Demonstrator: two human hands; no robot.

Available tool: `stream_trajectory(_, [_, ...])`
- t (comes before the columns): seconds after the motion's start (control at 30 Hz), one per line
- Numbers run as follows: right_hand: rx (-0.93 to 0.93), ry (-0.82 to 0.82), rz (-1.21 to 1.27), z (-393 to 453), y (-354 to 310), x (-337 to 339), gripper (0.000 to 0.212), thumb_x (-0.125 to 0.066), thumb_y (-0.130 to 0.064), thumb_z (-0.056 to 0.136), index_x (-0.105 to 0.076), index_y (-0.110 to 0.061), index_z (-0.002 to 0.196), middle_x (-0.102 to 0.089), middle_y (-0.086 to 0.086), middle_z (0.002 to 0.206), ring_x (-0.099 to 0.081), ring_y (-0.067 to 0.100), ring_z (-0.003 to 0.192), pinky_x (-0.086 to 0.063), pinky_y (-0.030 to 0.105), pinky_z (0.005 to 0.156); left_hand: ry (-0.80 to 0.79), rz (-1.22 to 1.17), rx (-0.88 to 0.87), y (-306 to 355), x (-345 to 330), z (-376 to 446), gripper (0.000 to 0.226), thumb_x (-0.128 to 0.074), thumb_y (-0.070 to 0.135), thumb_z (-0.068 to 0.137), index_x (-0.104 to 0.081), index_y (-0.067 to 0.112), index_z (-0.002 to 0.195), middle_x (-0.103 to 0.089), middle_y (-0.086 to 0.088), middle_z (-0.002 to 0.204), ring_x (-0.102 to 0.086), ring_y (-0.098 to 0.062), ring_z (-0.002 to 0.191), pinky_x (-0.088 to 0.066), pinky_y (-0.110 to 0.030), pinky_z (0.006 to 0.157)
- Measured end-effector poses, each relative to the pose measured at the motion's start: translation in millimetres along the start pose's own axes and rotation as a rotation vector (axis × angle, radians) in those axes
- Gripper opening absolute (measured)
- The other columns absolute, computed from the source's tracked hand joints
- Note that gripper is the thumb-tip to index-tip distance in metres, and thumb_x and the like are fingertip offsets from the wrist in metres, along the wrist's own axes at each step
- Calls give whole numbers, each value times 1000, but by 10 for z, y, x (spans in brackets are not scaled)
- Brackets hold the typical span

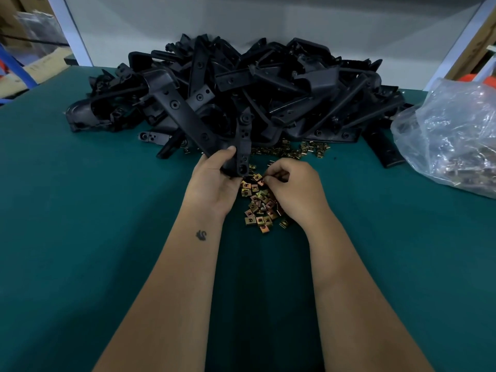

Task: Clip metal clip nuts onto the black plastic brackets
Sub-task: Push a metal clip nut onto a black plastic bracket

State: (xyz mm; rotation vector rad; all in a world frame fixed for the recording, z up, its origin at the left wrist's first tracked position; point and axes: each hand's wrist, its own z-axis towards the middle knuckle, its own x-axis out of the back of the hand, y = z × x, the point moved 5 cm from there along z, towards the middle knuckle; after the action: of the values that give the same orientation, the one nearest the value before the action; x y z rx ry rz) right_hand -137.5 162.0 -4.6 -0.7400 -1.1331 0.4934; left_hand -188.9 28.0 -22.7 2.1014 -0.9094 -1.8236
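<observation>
1. Fingers of the left hand (214,181) curl round the near end of a black bracket (204,124), thumb on top; the bracket is V-shaped, its two arms rising away toward the bracket heap (241,84) at the table's (80,210) far edge.
2. Clip nuts (257,205) lie scattered on the green surface between both hands.
3. Right hand (292,189) rests knuckles-up over the nuts, fingertips bent close together, pinching one clip nut (261,180) just beside the bracket's end.
4. Plastic bag (451,135) sits far right.

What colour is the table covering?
Dark teal green table covering, shown plainly in the head view.
</observation>
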Motion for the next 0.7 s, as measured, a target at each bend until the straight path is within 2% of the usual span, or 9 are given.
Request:
stream_trajectory(0.03, [-28,-6,58,-3,15,22,21,-61,-10,89,-65,-30,83,-61,-18,82,-57,-7,78,-45,7,67,1,9,0,0,0,-1,16,-53,-5,95,-56,7,106,-69,-7,96,-67,-19,94,-58,-26,66])
stream_trajectory(0.1, [-100,-56,168,-12,50,44,26,-54,-7,86,-65,-30,90,-61,-16,91,-57,-5,80,-41,2,60,2,35,-1,2,5,-2,19,-54,-4,95,-55,7,111,-68,-8,101,-67,-20,97,-59,-27,68])
stream_trajectory(0.17, [-99,-118,112,-15,56,30,24,-56,-9,84,-63,-29,96,-54,-15,100,-53,1,94,-39,6,72,-5,45,-2,4,1,-9,19,-54,-4,95,-55,7,110,-69,-7,100,-67,-19,96,-59,-28,70])
stream_trajectory(0.23, [-58,-126,-33,-6,52,14,21,-62,-12,83,-63,-24,101,-45,-11,108,-44,10,112,-35,18,88,-14,30,-4,4,-11,-20,16,-53,-5,95,-58,7,104,-72,-7,94,-69,-19,92,-59,-28,72])
stream_trajectory(0.27, [-47,-112,-70,-3,52,12,19,-65,-13,83,-65,-21,100,-43,-9,110,-42,13,115,-33,21,90,-16,21,-4,1,-13,-24,15,-53,-6,95,-59,7,101,-73,-6,91,-70,-18,91,-59,-28,72])
stream_trajectory(0.37, [-37,-52,-48,4,57,32,12,-70,-15,82,-65,-22,90,-47,-8,104,-48,12,106,-35,15,79,-29,16,0,-9,-19,-28,15,-53,-6,95,-59,7,98,-74,-6,86,-71,-18,87,-60,-28,71])
stream_trajectory(0.5, [-27,39,66,-26,43,53,13,-70,-15,83,-62,-24,82,-57,-11,88,-53,-5,78,-38,4,60,-28,28,-2,-13,-26,-29,15,-54,-6,95,-59,8,97,-74,-5,86,-71,-17,87,-59,-26,67])
stream_trajectory(0.6, [-48,106,253,-46,2,63,14,-70,-11,82,-63,-23,81,-64,-9,77,-57,-5,68,-43,7,58,-14,64,-3,-12,-32,-34,16,-54,-5,95,-59,10,94,-73,-4,86,-70,-16,85,-57,-25,63])
stream_trajectory(0.7, [-49,170,457,-32,-56,89,20,-67,0,80,-66,-20,80,-69,-5,79,-63,1,73,-47,11,65,-34,79,1,-17,-59,-58,16,-55,-4,95,-61,10,97,-74,-4,88,-72,-16,85,-59,-27,67])
